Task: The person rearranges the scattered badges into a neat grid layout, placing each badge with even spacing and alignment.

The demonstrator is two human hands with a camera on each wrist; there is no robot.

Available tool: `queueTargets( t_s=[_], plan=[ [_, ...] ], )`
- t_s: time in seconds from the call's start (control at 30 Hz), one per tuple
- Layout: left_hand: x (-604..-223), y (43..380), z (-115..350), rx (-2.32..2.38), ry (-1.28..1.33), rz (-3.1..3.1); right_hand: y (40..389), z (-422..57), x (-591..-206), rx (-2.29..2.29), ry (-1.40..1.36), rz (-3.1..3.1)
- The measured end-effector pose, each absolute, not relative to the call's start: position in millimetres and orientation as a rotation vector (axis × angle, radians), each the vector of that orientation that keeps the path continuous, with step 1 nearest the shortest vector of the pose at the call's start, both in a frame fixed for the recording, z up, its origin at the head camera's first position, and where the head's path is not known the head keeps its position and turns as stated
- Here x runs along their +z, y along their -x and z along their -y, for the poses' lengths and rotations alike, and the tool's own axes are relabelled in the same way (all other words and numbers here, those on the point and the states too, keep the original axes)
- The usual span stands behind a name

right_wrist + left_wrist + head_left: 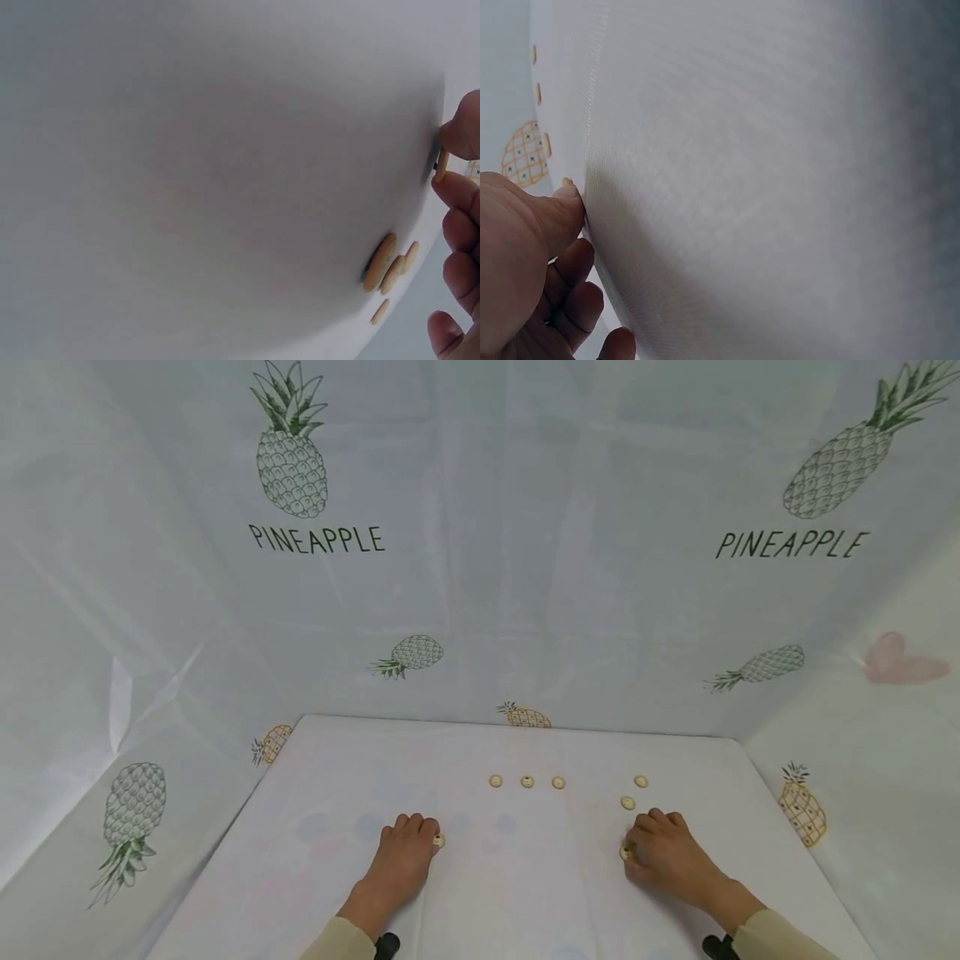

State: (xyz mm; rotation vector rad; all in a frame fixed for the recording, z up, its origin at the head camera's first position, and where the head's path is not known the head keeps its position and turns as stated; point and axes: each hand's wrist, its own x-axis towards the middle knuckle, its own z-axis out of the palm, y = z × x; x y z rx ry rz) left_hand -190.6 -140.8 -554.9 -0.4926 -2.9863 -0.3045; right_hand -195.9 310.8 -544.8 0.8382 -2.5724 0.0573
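Note:
My left hand [405, 858] pinches a small round wooden disc [438, 841] low over the white-covered table, left of the middle. In the left wrist view a sliver of that disc [568, 181] shows at the thumb tip; the rest is hidden. On the right side, my right hand [672, 862] has another wooden disc [626, 852] between thumb and forefinger. The right wrist view shows this disc [442, 163] held on edge, close to the cloth. Just beyond the right hand lie two loose discs, a nearer one [628, 802] and a farther one [641, 782].
Toward the back middle, three discs lie in a row: a left one [496, 782], a middle one [527, 782] and a right one [558, 783]. Pineapple-printed curtains [495, 568] hang behind and beside the table [525, 893]. The table's back edge runs along the curtain.

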Motion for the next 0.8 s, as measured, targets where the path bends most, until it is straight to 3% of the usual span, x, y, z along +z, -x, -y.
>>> queueTargets(
  t_s=[0.4, 0.8],
  plan=[
    [-557.9, 193.4, 142.6, -0.296, 0.488, 2.97, 242.7, -258.3, -527.0, 0.069, -0.774, 2.564],
    [-557.4, 191.2, 142.2, -0.258, 0.511, 2.981, 255.4, -230.1, -540.3, 0.091, -0.753, 2.639]
  ],
)
